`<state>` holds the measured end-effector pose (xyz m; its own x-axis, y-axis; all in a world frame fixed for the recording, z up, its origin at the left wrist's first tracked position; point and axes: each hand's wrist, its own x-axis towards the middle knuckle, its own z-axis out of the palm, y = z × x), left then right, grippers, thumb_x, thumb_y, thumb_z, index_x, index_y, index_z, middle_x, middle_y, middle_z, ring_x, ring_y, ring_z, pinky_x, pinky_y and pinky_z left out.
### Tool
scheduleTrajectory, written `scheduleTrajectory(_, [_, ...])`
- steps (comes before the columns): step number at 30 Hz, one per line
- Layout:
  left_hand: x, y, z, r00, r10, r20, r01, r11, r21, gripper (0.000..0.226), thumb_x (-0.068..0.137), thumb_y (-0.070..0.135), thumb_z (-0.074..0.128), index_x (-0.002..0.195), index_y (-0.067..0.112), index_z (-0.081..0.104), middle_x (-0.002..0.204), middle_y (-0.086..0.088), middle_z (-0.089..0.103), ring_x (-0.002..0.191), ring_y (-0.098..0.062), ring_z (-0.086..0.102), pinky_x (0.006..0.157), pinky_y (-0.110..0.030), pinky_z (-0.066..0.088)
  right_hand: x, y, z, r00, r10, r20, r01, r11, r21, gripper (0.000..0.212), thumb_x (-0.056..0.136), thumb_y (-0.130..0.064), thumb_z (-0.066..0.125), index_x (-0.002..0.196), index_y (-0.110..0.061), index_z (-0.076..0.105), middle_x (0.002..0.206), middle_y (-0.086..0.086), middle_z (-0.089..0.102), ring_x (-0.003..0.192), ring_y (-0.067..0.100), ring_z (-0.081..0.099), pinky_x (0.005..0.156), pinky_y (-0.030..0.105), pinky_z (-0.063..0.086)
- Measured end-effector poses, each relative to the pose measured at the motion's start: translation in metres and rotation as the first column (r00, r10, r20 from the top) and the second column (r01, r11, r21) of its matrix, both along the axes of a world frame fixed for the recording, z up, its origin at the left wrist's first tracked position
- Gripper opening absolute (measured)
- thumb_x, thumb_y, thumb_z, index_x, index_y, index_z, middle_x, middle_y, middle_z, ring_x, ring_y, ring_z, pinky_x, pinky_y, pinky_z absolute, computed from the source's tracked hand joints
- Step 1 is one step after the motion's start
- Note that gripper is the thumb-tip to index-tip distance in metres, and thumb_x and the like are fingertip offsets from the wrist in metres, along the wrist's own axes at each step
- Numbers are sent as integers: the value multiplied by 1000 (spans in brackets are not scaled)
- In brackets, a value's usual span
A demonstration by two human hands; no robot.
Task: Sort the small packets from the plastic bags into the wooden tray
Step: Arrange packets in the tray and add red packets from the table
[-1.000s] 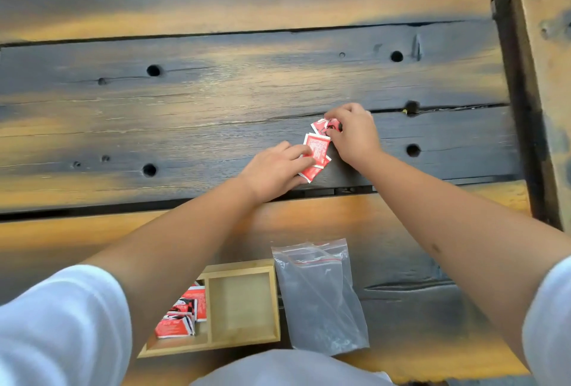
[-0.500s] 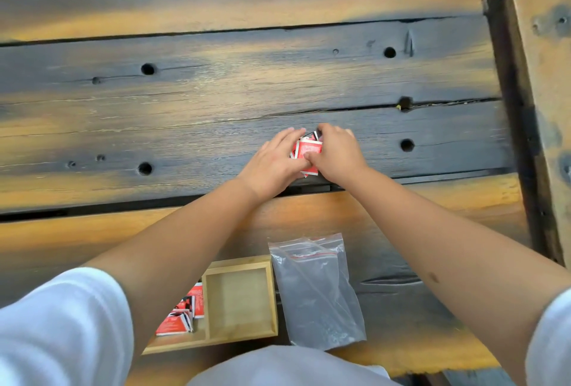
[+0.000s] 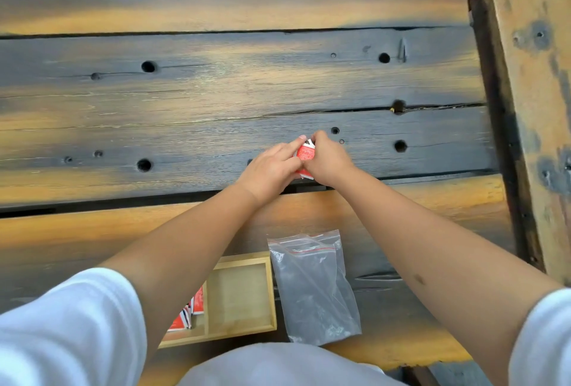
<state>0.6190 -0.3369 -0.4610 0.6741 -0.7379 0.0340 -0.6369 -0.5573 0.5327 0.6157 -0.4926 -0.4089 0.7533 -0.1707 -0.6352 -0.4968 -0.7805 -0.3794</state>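
Out on the dark plank table, my left hand (image 3: pixel 272 168) and my right hand (image 3: pixel 327 158) meet around a small bunch of red-and-white packets (image 3: pixel 306 154). Both hands hold the bunch between them, and most of it is hidden by the fingers. Near me stands the wooden tray (image 3: pixel 241 328); its right compartment holds nothing, and its left compartment holds several red packets (image 3: pixel 190 314), partly covered by my left arm. A clear zip plastic bag (image 3: pixel 312 287) lies flat just right of the tray.
The table is made of weathered planks with round holes (image 3: pixel 144 165) and dark gaps between boards. A raised wooden beam (image 3: pixel 525 107) runs along the right side. My white sleeves fill the lower corners.
The packets lay spread on the table a second ago. My hands have swept them together into one bunch and closed in around it.
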Motion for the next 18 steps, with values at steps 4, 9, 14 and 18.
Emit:
scheduleTrajectory(4, [-8,8,14,994,58,-91,-57,998,21,17,85,13,68,97,6,60,153,-13,39,115,-36,59,80,-46,54,-13,9,8,998,6,69,-11,998,69,20,89,-23,60,106,-12,60,104,11,68,99,30,61,70,30,37])
scheduleTrajectory(9, [-20,24,45,920,194,-341,-220,975,-38,62,84,28,71,138,15,45,150,-7,44,129,-24,51,98,-36,45,-43,28,9,954,-268,136,216,926,309,23,83,-17,58,105,-18,61,99,8,69,97,32,65,87,50,51])
scheduleTrajectory(14, [-54,54,75,821,331,-465,-389,921,-32,59,85,28,70,139,27,49,119,-3,66,106,-18,59,90,-26,44,-74,67,25,889,-432,153,314,816,485,46,78,-25,50,122,-30,59,112,4,70,105,27,66,96,53,51])
scheduleTrajectory(18, [-86,81,102,619,462,-635,-647,759,-78,41,84,13,71,121,27,65,98,6,71,80,-6,60,73,-16,44,-100,105,43,872,-468,143,327,775,541,38,79,-32,46,111,-36,65,105,-1,74,101,23,69,93,51,54])
